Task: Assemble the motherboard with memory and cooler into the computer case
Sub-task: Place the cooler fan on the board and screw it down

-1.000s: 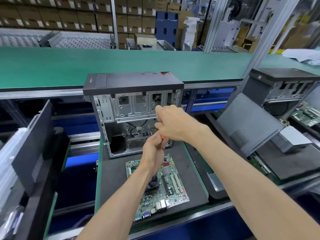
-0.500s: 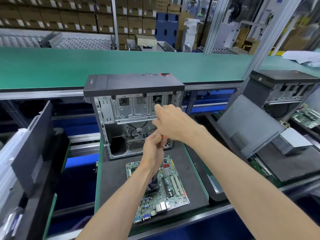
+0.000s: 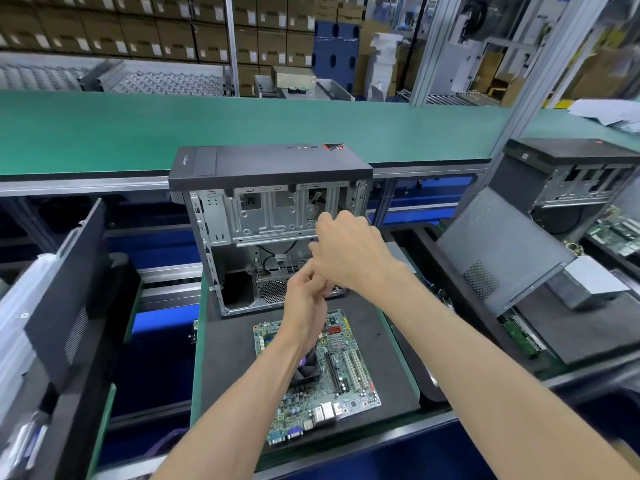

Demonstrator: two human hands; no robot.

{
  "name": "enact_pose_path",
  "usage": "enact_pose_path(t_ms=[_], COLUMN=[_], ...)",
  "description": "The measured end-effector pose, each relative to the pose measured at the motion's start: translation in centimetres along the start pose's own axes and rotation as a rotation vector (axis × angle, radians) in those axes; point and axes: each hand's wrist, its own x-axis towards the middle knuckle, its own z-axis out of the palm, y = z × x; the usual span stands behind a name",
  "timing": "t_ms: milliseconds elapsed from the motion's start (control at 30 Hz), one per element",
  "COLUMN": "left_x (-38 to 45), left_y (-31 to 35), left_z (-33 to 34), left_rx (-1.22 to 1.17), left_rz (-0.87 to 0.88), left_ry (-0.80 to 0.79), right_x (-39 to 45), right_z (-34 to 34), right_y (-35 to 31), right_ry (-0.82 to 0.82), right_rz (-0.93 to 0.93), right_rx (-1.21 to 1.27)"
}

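The open computer case (image 3: 242, 223) stands upright on a black mat (image 3: 391, 358), its open side facing me. In front of it the motherboard (image 3: 346, 372) lies flat on the mat. My left forearm partly covers its cooler fan (image 3: 306, 370). Both hands meet in front of the case opening. My left hand (image 3: 304, 303) reaches up with its fingers curled and pinched against the underside of my right hand (image 3: 349, 251). The right hand is curled, seen from the back, and its fingers are hidden. Whatever sits between the hands is hidden.
A long green conveyor belt (image 3: 207, 126) runs behind the case. A black side panel (image 3: 62, 289) leans at the left. At the right a grey side panel (image 3: 498, 251) leans beside a second case (image 3: 568, 174) and another board (image 3: 616, 233).
Both hands have stayed together in front of the case, barely shifting. A small orange piece seen between them earlier is now covered.
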Motion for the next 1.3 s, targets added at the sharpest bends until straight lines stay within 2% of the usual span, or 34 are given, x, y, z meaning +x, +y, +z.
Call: enact_pose_path(t_ms=[133, 233, 400, 600, 833, 933, 967, 1033, 1100, 1200, 1300], left_x=[0.2, 0.7, 0.7, -0.8, -0.7, -1.3, -1.7, -2.5, -3.2, -3.7, -4.3], left_y=[0.5, 0.8, 0.9, 0.9, 0.8, 0.8, 0.7, 0.1, -0.7, -1.1, -0.8], left_z=[0.6, 0.3, -0.1, -0.7, -0.9, -1.5, -2.0, -3.4, -4.9, -6.6, -9.0], left_rx=[-0.076, -0.109, -0.098, -0.022, 0.128, 0.147, 0.220, 0.508, 0.759, 0.904, 1.043], left_rz=[-0.010, -0.080, -0.131, 0.019, 0.002, -0.002, -0.006, -0.051, -0.086, -0.071, -0.091], left_ry=[-0.068, -0.051, -0.049, -0.137, -0.070, -0.153, -0.185, -0.194, -0.165, -0.136, -0.132], right_x=[-0.3, -0.7, -0.8, -0.9, -1.8, -2.1, -2.2, -2.4, -2.6, -2.6, -2.3], right_z=[-0.6, -1.4, -1.1, -0.1, 0.1, -0.1, -0.2, -0.5, -1.0, -2.2, -3.3], right_y=[1.1, 1.8, 1.7, 0.8, 0.0, 0.4, 0.5, 0.5, 0.3, -0.5, -1.8], right_ry=[-0.081, -0.176, -0.162, -0.135, 0.038, 0.016, -0.011, -0.075, -0.065, 0.045, 0.071], right_rz=[-0.141, -0.223, -0.157, -0.061, -0.012, -0.009, -0.024, -0.082, -0.136, -0.182, -0.214], right_rx=[0.051, 0.130, 0.155, 0.153, 0.061, 0.068, 0.082, 0.129, 0.190, 0.250, 0.297])
